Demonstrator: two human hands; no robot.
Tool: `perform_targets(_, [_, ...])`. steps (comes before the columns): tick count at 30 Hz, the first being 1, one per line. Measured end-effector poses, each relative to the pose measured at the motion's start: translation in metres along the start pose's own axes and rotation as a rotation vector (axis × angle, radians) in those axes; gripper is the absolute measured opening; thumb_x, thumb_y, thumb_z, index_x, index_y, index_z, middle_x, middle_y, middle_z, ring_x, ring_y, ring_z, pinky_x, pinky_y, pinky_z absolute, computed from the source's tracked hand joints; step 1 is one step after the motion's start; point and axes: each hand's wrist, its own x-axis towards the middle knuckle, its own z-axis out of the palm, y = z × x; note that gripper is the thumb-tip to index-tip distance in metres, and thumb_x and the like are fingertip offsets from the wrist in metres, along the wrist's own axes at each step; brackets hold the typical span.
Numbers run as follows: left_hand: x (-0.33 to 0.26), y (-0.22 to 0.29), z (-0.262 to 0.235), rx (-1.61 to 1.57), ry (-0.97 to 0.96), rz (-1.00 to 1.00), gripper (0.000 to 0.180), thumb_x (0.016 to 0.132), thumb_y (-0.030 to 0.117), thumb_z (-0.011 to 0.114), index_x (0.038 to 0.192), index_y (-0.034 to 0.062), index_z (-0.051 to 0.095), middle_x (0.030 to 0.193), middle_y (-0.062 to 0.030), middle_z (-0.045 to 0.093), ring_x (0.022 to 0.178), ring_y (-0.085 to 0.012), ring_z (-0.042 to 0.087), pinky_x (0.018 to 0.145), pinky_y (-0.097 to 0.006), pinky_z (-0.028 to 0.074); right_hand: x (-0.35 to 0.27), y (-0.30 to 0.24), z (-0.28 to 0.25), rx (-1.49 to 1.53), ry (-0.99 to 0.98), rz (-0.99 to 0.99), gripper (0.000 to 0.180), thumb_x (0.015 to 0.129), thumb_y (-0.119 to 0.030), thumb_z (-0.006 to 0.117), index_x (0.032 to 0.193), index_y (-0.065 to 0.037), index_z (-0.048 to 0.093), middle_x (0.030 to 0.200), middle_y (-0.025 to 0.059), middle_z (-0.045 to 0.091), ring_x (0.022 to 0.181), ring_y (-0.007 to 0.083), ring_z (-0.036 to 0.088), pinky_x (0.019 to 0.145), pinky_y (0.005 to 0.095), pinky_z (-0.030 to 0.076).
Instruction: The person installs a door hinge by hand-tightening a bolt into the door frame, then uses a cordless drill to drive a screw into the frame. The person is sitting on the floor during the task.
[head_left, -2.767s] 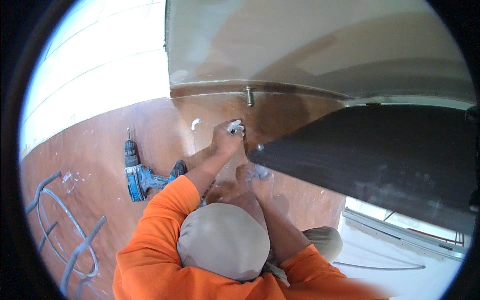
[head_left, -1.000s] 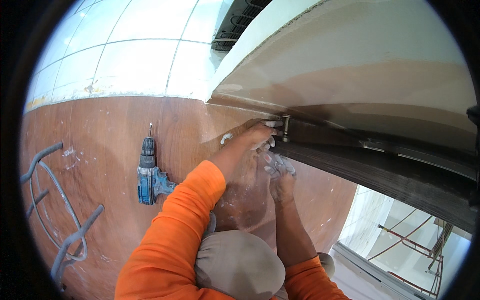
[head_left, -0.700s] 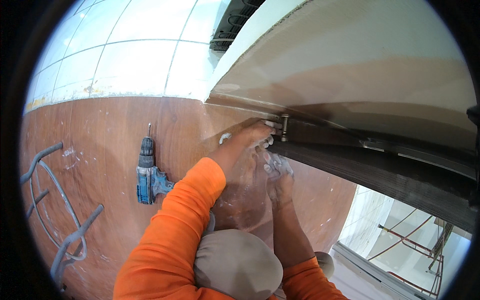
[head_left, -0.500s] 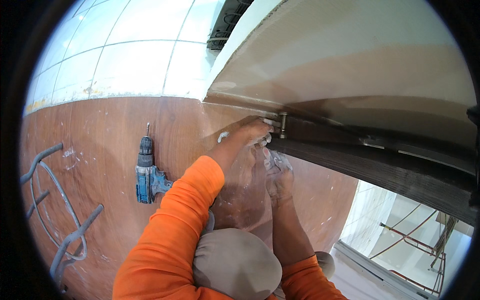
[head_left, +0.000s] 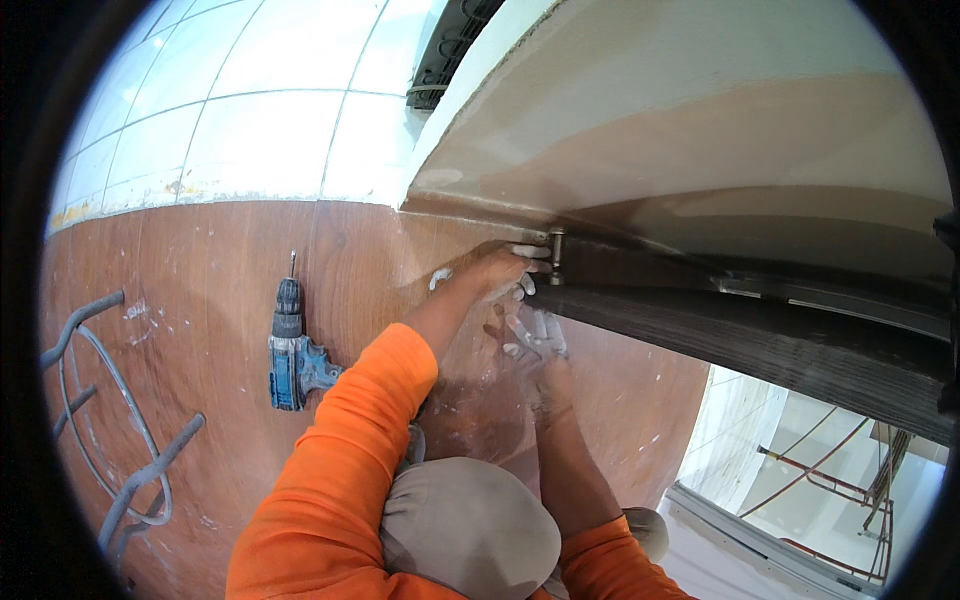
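Note:
A metal door hinge (head_left: 557,257) sits at the corner where a dark wood-grain door panel (head_left: 700,325) meets the pale frame. My left hand (head_left: 503,270) is at this hinge, its white-smeared fingers curled against the hinge side; what lies under the fingertips is hidden. Just below the panel's end, my right hand (head_left: 540,350) is held apart from the hinge, fingers spread and nothing visible in them. White smears coat its fingertips too. A blue and black cordless drill (head_left: 290,355) with a bit fitted lies on the brown wood-look floor (head_left: 230,260), left of my left forearm.
Bent grey metal tubing (head_left: 150,470) stands at the far left. White wall tiles (head_left: 270,130) rise behind the floor. A cream panel (head_left: 700,110) overhangs the upper right. At the lower right, reddish scaffold-like bars (head_left: 830,480) show beyond a light metal track (head_left: 770,550).
My right hand has drawn down and slightly left, away from the hinge, and its fingers have spread. My left hand stays at the hinge. The whole view has shifted slightly.

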Motion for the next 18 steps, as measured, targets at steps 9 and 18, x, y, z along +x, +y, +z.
perform_targets(9, [0.015,-0.016,-0.001,0.059,-0.023,0.301,0.031,0.092,0.018,0.063,0.119,0.0047,0.069,0.110,-0.0093,0.071,0.079,-0.0170,0.066,0.070,-0.030,0.054,-0.004,0.010,0.020,0.093,-0.074,-0.049,0.076,0.092,-0.002,0.055,0.156,-0.018,0.017,0.158,0.0103,0.029,0.128,0.0335,0.053,0.079,0.0355,0.055])
perform_targets(18, [0.024,-0.018,0.005,-0.256,-0.089,0.139,0.027,0.094,0.010,0.059,0.117,0.0086,0.072,0.116,-0.0016,0.070,0.073,-0.0129,0.065,0.065,-0.026,0.053,-0.021,0.015,0.009,0.111,-0.061,-0.012,0.086,0.091,-0.008,0.061,0.158,-0.023,0.009,0.161,0.0121,0.018,0.133,0.0355,0.047,0.082,0.0392,0.053])
